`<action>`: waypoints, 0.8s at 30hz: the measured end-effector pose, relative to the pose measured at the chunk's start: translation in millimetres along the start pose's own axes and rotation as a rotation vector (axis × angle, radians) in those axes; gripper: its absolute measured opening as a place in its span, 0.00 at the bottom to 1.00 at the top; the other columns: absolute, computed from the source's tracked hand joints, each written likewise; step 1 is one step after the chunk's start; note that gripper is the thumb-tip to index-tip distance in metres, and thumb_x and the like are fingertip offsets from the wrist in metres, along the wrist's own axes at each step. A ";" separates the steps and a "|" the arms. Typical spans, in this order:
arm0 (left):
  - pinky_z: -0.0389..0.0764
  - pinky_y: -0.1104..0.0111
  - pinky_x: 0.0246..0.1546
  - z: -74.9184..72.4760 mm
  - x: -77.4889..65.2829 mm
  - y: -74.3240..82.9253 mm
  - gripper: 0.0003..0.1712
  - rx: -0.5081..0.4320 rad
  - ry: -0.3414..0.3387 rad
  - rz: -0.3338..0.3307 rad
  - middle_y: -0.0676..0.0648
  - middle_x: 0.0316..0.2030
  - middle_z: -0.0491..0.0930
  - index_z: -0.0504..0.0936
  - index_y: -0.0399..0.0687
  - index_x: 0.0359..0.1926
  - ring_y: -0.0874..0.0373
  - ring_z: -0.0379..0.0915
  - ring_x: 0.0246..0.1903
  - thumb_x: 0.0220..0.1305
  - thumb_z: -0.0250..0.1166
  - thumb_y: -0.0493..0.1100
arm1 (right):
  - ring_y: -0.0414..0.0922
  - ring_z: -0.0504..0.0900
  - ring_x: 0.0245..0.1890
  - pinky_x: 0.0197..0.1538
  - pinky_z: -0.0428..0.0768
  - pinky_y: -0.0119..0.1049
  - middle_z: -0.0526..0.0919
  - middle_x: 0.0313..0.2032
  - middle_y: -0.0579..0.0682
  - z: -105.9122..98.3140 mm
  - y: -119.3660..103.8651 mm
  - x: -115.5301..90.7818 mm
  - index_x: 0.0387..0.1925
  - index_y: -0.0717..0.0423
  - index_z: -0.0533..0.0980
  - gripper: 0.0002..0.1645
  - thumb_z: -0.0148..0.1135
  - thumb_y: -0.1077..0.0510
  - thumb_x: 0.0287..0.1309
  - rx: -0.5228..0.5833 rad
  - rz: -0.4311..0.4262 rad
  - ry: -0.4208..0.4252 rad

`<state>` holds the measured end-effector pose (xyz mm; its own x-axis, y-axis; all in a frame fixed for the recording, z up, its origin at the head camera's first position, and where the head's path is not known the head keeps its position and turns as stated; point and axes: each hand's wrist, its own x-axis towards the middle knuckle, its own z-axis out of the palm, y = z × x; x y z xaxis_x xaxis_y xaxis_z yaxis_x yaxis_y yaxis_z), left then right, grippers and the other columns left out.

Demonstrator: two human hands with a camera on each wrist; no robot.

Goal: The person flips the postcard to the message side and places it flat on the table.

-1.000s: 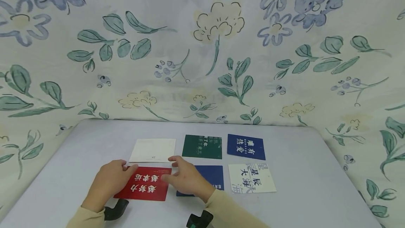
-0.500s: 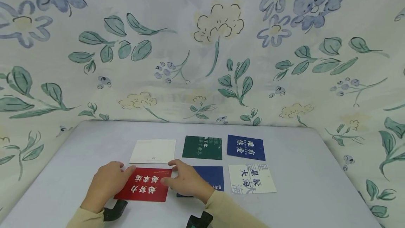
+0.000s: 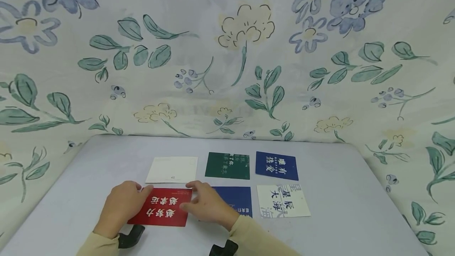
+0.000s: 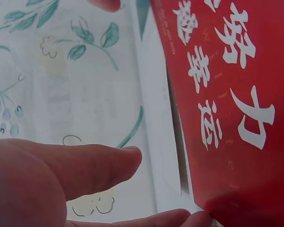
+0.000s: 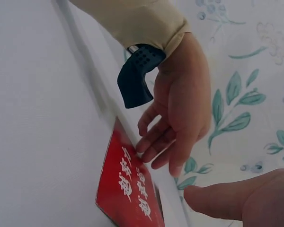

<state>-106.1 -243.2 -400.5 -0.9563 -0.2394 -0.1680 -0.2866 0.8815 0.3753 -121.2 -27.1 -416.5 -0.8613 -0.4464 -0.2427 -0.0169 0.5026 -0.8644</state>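
A red card [image 3: 164, 205] with white Chinese characters lies on the white table between my two hands. My left hand [image 3: 121, 205] is at its left edge, fingers relaxed; in the left wrist view, fingertips [image 4: 199, 218] meet a corner of the card. On the right edge, my right hand [image 3: 210, 205] has its thumb beside the card and its fingers loosely bent. Its palm and wrist cover part of a dark blue card [image 3: 235, 196]. Whether the right fingertips touch the red card cannot be made out.
Behind the red card lies a blank-looking white card [image 3: 172, 170], with a green card [image 3: 227, 166] and another blue card [image 3: 276, 165] to its right. A white printed card [image 3: 283, 200] lies at front right. A floral cloth [image 3: 227, 90] hangs behind the table [image 3: 337, 208].
My right hand has shifted slightly left, uncovering a little more of the blue card beneath it. The red card has barely moved, and my left hand stays at its left edge.
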 end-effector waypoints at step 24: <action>0.79 0.54 0.33 -2.6 4.4 -4.2 0.32 0.026 -0.070 0.025 0.31 0.33 0.78 0.73 0.21 0.43 0.48 0.73 0.30 0.58 0.62 0.52 | 0.32 0.78 0.31 0.33 0.77 0.25 0.74 0.39 0.42 9.9 12.6 9.4 0.51 0.51 0.73 0.32 0.71 0.68 0.41 0.117 -0.159 0.147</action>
<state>-109.2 -249.0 -400.5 -0.9563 -0.1895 -0.2225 -0.2607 0.8973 0.3563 -124.5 -32.3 -434.0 -0.9173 -0.3961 -0.0407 -0.1061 0.3416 -0.9338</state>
